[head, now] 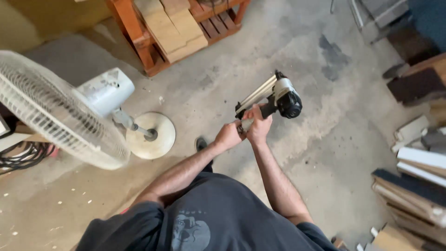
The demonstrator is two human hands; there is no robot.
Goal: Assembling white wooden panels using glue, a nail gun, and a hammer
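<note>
I look down at my arms over a grey concrete floor [297, 51]. A nail gun [278, 95] with a silver magazine and a black-and-grey head is held out in front of me. My right hand [259, 125] wraps its black handle. My left hand [228, 135] presses against the handle's base beside the right hand, fingers pinched on a small part there; what exactly it pinches is too small to tell. My dark shoe [201, 143] shows under the left forearm.
A white pedestal fan [55, 109] with a round base [151, 135] stands at left. A red-orange wooden rack [139, 37] holding pale boards stands at the back. Stacked boards and offcuts [413, 186] line the right side. Black cables [23, 155] lie far left.
</note>
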